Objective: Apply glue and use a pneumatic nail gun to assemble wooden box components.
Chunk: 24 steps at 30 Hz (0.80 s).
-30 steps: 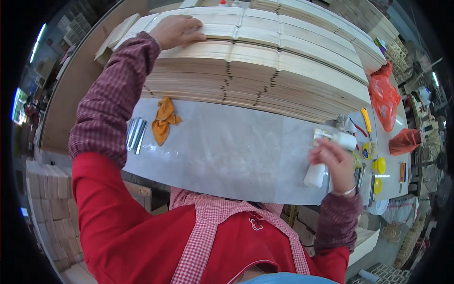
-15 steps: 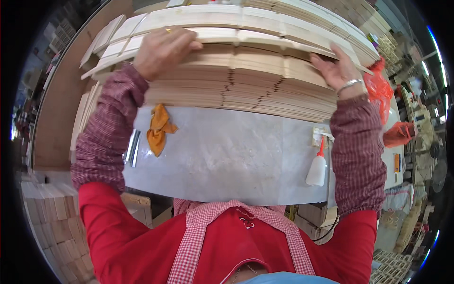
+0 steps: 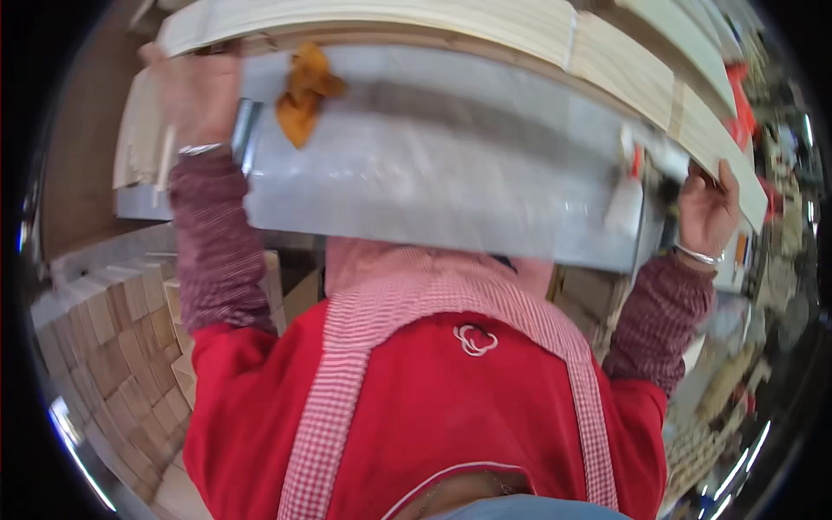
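A long pale wooden board (image 3: 485, 22), with grooves across it, is raised above the far side of the grey worktop (image 3: 416, 165). It looks bowed in this view. My left hand (image 3: 201, 97), smeared by motion, grips its left end from the near edge. At the other end my right hand (image 3: 709, 208) is closed on the board, thumb over the near edge and the other fingers mostly hidden beneath it. An orange cloth (image 3: 305, 94) lies crumpled on the worktop, nearest my left hand. A white squeeze bottle (image 3: 626, 204) with a red nozzle is near my right hand.
More pale boards (image 3: 680, 43) are at the far right, beside a red plastic bag (image 3: 738, 104). Some wooden pieces (image 3: 139, 143) stand at the worktop's left, by a brown panel (image 3: 82, 147). Stacked wooden blocks (image 3: 121, 347) fill the lower left.
Both hands have moved apart to the board's ends and lifted it off the stack, bringing it nearer. The view has shifted, so the cloth and bottle appear higher.
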### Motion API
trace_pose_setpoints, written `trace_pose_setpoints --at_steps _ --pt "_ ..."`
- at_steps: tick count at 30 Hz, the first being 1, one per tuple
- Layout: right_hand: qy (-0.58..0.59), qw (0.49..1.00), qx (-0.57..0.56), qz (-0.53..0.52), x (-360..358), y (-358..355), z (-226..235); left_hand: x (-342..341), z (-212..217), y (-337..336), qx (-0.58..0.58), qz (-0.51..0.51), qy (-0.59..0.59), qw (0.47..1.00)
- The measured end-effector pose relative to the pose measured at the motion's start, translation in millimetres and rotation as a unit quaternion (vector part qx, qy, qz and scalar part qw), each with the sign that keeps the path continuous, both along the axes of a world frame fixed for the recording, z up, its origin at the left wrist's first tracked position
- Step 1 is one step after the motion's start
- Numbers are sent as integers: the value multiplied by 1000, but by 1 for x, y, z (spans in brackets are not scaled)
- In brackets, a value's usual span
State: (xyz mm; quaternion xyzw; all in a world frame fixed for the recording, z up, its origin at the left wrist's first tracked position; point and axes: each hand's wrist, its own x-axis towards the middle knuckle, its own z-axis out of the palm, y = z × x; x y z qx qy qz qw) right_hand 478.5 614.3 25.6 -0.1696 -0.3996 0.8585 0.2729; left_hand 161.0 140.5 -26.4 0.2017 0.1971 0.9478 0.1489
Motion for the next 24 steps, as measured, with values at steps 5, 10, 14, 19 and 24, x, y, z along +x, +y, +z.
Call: trace_pose_setpoints --at_steps 5,10,14,19,24 --pt "-57 997 3 -58 34 -23 -66 39 -32 14 -246 204 -124 939" --pt "-140 989 -12 -46 40 -35 -127 61 -124 -34 -295 165 -184 923" --pt "-208 974 61 -61 37 -44 -136 77 -134 -40 -299 159 -210 917" --pt "-267 935 222 -71 23 -61 -126 81 -136 -45 -308 167 -225 909" --pt "-353 821 448 -28 10 -67 -114 82 -135 -41 -349 185 -201 897"
